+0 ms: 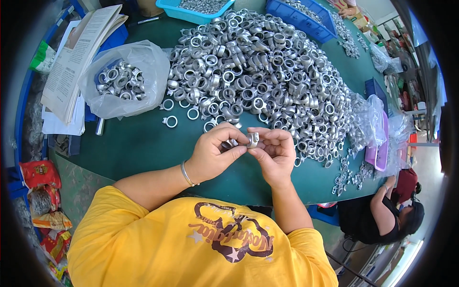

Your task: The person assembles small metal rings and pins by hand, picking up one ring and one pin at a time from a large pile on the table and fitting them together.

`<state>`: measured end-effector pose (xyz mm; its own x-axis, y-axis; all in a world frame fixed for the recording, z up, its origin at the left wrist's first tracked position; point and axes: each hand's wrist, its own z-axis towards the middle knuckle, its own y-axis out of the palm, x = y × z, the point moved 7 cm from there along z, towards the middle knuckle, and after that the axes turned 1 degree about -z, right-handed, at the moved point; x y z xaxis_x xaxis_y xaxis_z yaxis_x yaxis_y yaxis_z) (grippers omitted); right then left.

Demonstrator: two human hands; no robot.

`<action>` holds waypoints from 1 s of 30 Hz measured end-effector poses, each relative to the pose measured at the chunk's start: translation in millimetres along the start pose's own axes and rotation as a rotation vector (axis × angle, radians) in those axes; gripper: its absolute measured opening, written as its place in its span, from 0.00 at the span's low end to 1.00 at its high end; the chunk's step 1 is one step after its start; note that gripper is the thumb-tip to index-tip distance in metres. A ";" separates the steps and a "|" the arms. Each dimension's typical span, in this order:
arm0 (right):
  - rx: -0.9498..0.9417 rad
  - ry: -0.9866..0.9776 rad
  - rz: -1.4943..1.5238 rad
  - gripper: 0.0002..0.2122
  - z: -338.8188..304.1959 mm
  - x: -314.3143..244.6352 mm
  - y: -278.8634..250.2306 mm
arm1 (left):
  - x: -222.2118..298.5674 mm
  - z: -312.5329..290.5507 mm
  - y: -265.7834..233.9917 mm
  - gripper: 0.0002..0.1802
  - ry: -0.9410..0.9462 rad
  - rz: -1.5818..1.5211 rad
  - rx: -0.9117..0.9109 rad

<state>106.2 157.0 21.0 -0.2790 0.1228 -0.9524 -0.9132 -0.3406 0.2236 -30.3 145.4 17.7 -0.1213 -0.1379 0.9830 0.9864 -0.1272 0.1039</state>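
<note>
Both hands meet above the near part of the green table, in front of a large heap of silver metal ring clamps (267,62). Between the fingertips of my left hand (213,150) and my right hand (276,155) is one silver ring clamp (253,139), gripped from both sides. A second small metal piece (230,143) shows in the curled fingers of my left hand; its full shape is hidden. Several loose rings, such as one metal ring (170,121), lie flat on the table just beyond my left hand.
A clear plastic bag (155,64) holding more clamps stands left of the heap, beside stacked papers (71,62). Light-blue (210,18) and dark-blue trays (306,26) sit behind it. A purple basket (380,153) is at the right. Another person (382,215) sits at the right.
</note>
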 end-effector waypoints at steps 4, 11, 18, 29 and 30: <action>0.000 -0.011 0.000 0.17 -2.0 -0.3 -2.4 | 2.3 -1.2 0.7 0.05 0.089 0.050 -0.026; -0.009 -0.046 -0.080 0.16 -4.8 -1.1 -2.2 | -0.8 -2.8 2.3 0.04 0.039 0.016 -0.075; -0.011 -0.230 -0.824 0.09 21.8 -27.1 -9.9 | -27.6 -0.9 2.2 0.05 -0.276 -0.564 0.004; 0.037 -0.243 -0.906 0.07 41.9 -17.4 -13.3 | -37.5 -2.5 0.8 0.07 -0.489 -0.629 -0.025; -0.008 -0.310 -0.886 0.08 36.7 -22.1 -7.0 | -37.7 -3.2 0.4 0.08 -0.492 -0.601 0.030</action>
<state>107.8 190.9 48.1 0.4497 0.5827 -0.6769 -0.8288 -0.0102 -0.5594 -25.7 147.4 -19.8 -0.5800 0.3990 0.7102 0.7705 -0.0142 0.6373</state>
